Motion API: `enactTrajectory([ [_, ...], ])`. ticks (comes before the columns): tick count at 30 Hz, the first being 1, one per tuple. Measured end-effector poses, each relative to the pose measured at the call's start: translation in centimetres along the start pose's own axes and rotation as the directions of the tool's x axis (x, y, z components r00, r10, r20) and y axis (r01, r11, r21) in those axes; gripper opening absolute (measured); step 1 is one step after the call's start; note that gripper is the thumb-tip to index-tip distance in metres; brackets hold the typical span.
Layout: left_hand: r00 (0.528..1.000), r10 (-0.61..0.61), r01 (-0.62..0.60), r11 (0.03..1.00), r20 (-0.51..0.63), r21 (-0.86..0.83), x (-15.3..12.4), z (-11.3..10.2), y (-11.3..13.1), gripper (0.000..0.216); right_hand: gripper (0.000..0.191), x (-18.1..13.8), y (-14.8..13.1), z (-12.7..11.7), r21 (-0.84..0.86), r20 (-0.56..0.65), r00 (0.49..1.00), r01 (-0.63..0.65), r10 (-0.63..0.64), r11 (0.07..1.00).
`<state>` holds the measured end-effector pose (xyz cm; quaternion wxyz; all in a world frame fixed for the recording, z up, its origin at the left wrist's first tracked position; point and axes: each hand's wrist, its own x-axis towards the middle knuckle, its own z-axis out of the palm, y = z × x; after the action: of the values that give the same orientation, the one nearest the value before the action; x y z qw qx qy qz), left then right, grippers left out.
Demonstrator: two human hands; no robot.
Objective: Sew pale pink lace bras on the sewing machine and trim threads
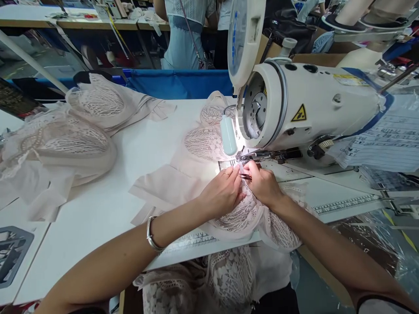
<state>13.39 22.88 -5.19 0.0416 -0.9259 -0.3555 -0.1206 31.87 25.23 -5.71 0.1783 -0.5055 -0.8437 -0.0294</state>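
Note:
A pale pink lace garment [242,218] lies across the white table [98,218] under the head of a white sewing machine [304,109]. My left hand [222,192] rests on the lace with its fingers pinched on the fabric just before the needle area [240,159]. My right hand [263,183] is closed beside it, pinching the same lace and holding a small dark tool, perhaps tweezers [246,176]. The two hands touch each other. A silver bracelet [151,233] circles my left wrist.
A pile of similar pink lace pieces [62,139] lies at the left of the table. More lace hangs over the front edge [209,279]. Printed papers [382,139] lie right of the machine. A person in a light blue dress [186,35] stands behind a blue bin [176,83].

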Motion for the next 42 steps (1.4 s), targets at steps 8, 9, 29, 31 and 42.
enactTrajectory([
  [8, 1.0, -0.028, 0.028, 0.998, 0.006, -0.063, 0.1, -0.5, -0.7, 0.061, 0.028, -0.3, 0.0, -0.1, -0.071, -0.136, 0.97, 0.192, -0.2, 0.979],
  [9, 0.999, -0.033, 0.033, 0.997, 0.003, -0.065, 0.1, -0.4, -0.7, 0.063, 0.029, -0.4, 0.1, -0.1, -0.078, -0.119, 0.972, 0.192, -0.2, 0.978],
  [29, 0.995, -0.085, 0.086, 0.996, 0.042, -0.01, -0.1, -0.4, -0.8, 0.065, 0.041, -0.5, 0.0, -0.2, -0.144, 0.046, 0.992, 0.124, -0.119, 0.982],
  [31, 0.995, -0.091, 0.092, 0.996, 0.038, -0.021, -0.1, -0.5, -0.9, 0.064, 0.039, -0.4, -0.2, -0.3, -0.141, 0.042, 0.991, 0.128, -0.123, 0.982],
  [42, 0.992, 0.125, -0.124, 0.987, -0.003, 0.097, -0.1, -0.6, 0.1, 0.039, 0.029, -0.1, 0.4, -1.9, 0.093, 0.071, 0.997, 0.012, -0.018, 0.996],
])
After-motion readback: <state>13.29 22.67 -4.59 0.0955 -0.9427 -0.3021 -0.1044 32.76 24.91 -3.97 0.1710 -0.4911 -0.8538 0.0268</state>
